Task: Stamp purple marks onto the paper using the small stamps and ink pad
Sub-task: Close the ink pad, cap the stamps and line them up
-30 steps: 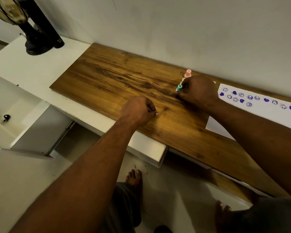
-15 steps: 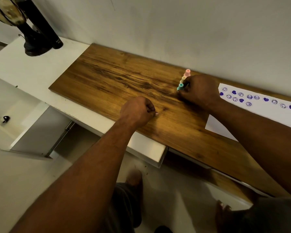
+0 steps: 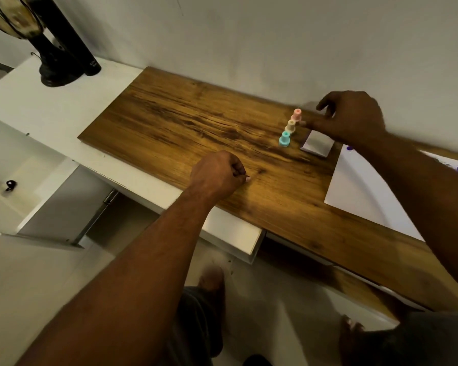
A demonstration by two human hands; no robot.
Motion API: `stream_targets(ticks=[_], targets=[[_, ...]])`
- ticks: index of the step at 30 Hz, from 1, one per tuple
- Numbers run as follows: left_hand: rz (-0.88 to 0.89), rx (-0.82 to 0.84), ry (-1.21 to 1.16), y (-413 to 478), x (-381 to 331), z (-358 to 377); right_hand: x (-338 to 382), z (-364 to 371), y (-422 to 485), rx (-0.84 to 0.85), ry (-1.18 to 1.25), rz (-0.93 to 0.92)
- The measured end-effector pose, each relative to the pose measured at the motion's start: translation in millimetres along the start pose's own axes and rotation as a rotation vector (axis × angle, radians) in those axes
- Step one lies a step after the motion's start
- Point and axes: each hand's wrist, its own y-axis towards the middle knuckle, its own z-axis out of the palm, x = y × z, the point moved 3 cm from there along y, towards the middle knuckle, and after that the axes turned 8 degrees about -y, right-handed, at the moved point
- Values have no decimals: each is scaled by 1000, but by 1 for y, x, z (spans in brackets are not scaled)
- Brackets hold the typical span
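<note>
Three small stamps stand in a row on the wooden desk (image 3: 196, 122): a teal stamp (image 3: 285, 139), a cream stamp (image 3: 290, 126) and a pink stamp (image 3: 297, 114). A closed grey ink pad (image 3: 316, 146) lies just right of them. My right hand (image 3: 352, 114) hovers above and behind the pad, fingers spread, holding nothing. My left hand (image 3: 217, 174) rests as a fist on the desk nearer the front edge. White paper (image 3: 360, 191) with purple marks lies at the right, partly hidden by my right forearm.
A black lamp base (image 3: 56, 67) and a black cylinder (image 3: 72, 40) stand on the white cabinet top at the far left. An open white drawer (image 3: 19, 180) holds a small black item. The wall runs right behind the desk. Feet show on the floor below.
My right hand let go of the teal stamp, lifted and drew back to the right, uncovering the ink pad. All three stamps now stand free. The left fist stayed put.
</note>
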Motion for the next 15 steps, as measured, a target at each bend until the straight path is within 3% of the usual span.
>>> stream_targets(ticks=[5,15], targets=[[3,0,4,-1,-2,-1,-25,13,-3,293,-182,-23],[13,-4,-1,-3,-11,-1,-14,26,-6,372,-254,-121]])
